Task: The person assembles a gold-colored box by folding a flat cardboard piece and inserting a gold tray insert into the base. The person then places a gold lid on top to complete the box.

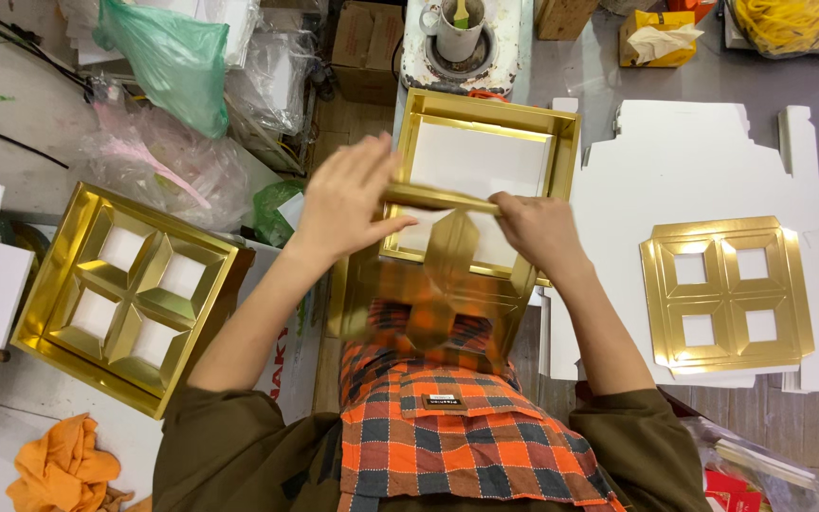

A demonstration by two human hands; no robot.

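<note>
Both hands are holding a gold foil card insert (438, 284) up over the lap, just in front of an open gold box tray (561, 133) that is sitting on the table right beyond the hands. Left hand (348, 204) is lying fairly flat, palm down, fingers spread over the insert's top left edge, thumb tucked under a folded gold strip. Right hand (537, 232) is closing on the same strip at its right end, pinching it between thumb and fingers. The insert is motion-blurred, so its lower folds are hard to read; it is hanging tilted towards the plaid apron (466, 417). Judging by the look: thin laminated card, very light, stiff along the creases but floppy across the cut-out panels, foil face slick and prone to scuffs and fingerprints. Best grip is likely on the folded rims and outer edges, not the thin cross ribs. Well off to the left of the left hand a finished four-cell gold tray (125, 294) is resting; to the right of the right hand a flat gold die-cut insert (727, 294) is lying on white card sheets (675, 171). A glue pot with brush (459, 33) is standing beyond the box tray.
</note>
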